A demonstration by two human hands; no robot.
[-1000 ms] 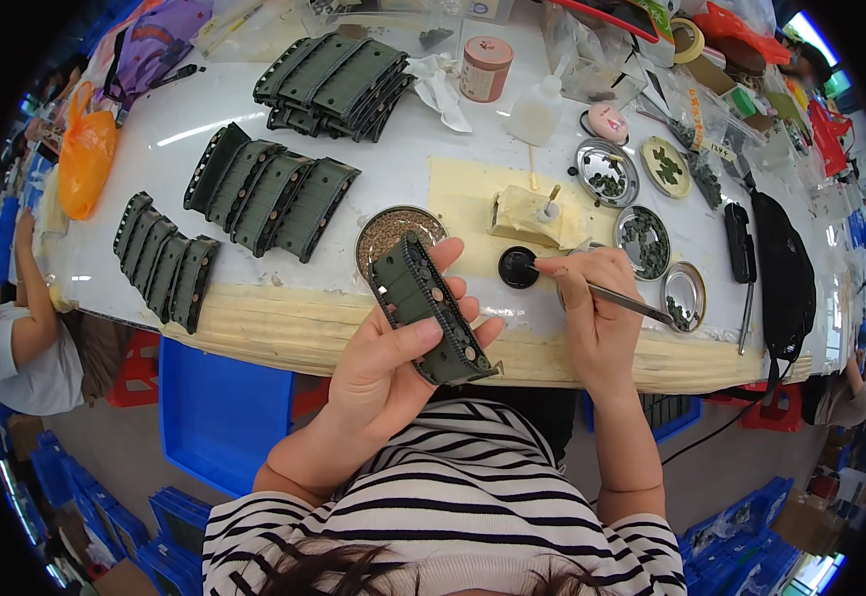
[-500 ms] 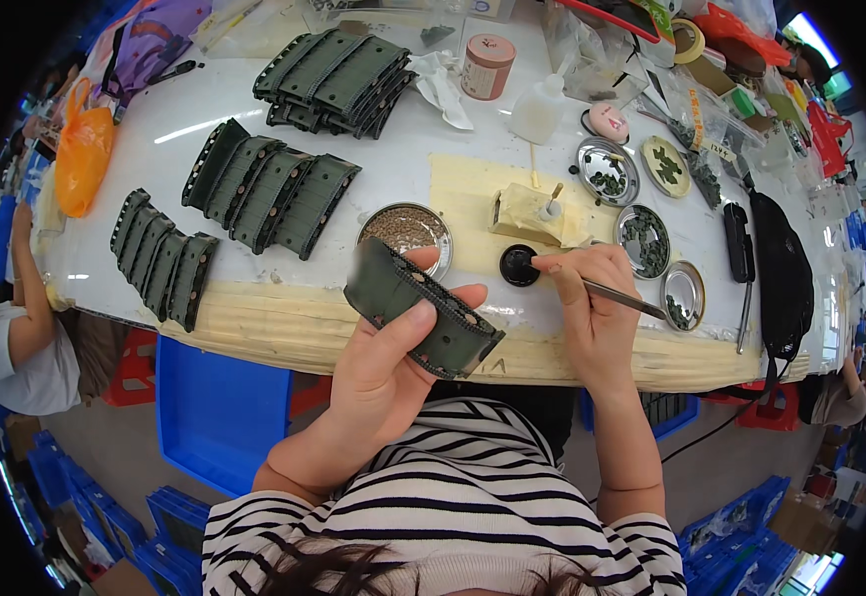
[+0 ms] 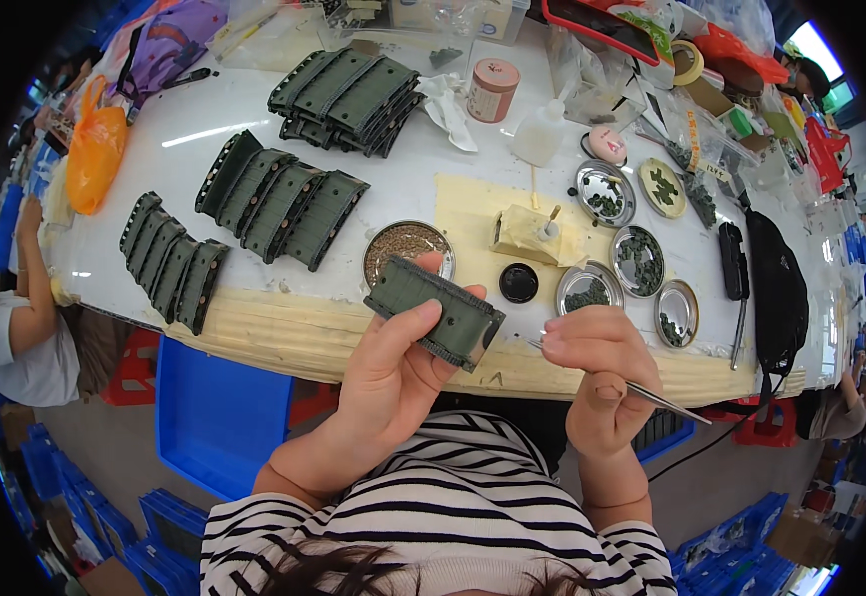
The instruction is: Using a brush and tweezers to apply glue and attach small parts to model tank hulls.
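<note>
My left hand (image 3: 390, 366) grips a dark green curved plastic panel (image 3: 461, 326) with ridged edges, thumb on its face and fingers behind. The panel hangs above the near edge of the table, tilted. In my right hand (image 3: 607, 370) is a pair of metal tweezers (image 3: 667, 400), its fine tips pointing left toward the panel but apart from it. Whether the tips carry anything is too small to tell. Beyond the hands stand a small round black dish (image 3: 518, 283), a metal dish of small brown pieces (image 3: 409, 226) and a metal dish of small green pieces (image 3: 592, 275).
Similar green panels (image 3: 279, 194) lie in rows and a stack (image 3: 348, 89) to the left. A tape-wrapped block (image 3: 532, 236) with upright sticks stands mid-table. More dishes (image 3: 676, 316) and a black pouch (image 3: 779, 283) are at right. Below the table is a blue tray (image 3: 222, 412).
My right hand has drawn the tweezers back from the black dish toward me, uncovering a dish of green pieces. My left hand has turned the panel so its ridged outer face shows more.
</note>
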